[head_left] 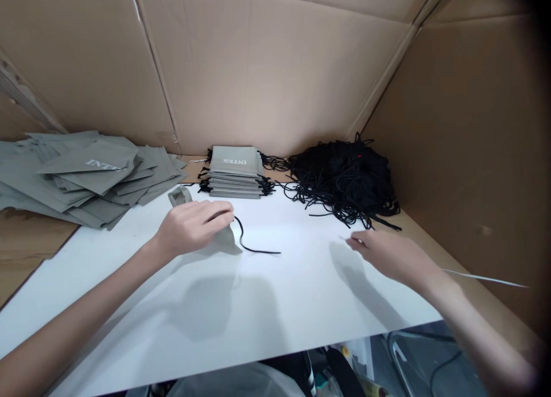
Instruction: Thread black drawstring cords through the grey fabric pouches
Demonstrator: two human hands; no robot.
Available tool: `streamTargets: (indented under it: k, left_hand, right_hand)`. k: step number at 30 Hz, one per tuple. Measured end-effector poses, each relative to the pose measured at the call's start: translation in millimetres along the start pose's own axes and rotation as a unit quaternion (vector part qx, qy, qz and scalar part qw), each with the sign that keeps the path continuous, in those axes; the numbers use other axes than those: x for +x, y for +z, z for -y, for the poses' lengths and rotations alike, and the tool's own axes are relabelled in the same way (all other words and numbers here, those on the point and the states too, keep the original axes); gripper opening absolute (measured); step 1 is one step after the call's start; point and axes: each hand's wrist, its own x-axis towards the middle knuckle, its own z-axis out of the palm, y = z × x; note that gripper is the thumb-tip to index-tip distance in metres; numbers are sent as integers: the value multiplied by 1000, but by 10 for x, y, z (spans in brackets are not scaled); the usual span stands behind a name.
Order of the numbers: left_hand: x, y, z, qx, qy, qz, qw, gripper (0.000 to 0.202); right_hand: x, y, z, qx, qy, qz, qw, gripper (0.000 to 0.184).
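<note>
My left hand (196,228) is closed on a small grey fabric pouch (227,242), held just above the white tabletop; one of its corners shows past my wrist. From my left fingertips a black cord (253,249) curves down and trails to the right. To the right, my right hand (387,253) pinches a thin pale strip (486,277). A short tip of that strip pokes out before my fingers, and the longer end passes behind my wrist. Part of the pouch is hidden by my left hand.
Loose grey pouches (107,179) lie heaped at the left. A neat stack of corded INTEX pouches (235,164) stands at the back middle, beside a tangled pile of black cords (344,176). Cardboard walls (275,70) enclose the white table (301,305).
</note>
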Motion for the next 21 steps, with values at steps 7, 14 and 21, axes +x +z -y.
streamTargets:
  k: [7,14,21]
  left_hand:
    - [130,199,-249,-19,20,114,993,23]
    - [169,275,-336,-30,13,113,993,25]
    - [106,304,-347,-177,-91,65,978,18]
  right_hand:
    - [656,509,623,28,-84,-61,994,32]
    - [762,679,891,102,-141,-155,972,28]
    - [367,503,1342,422,-281,-200,839,20]
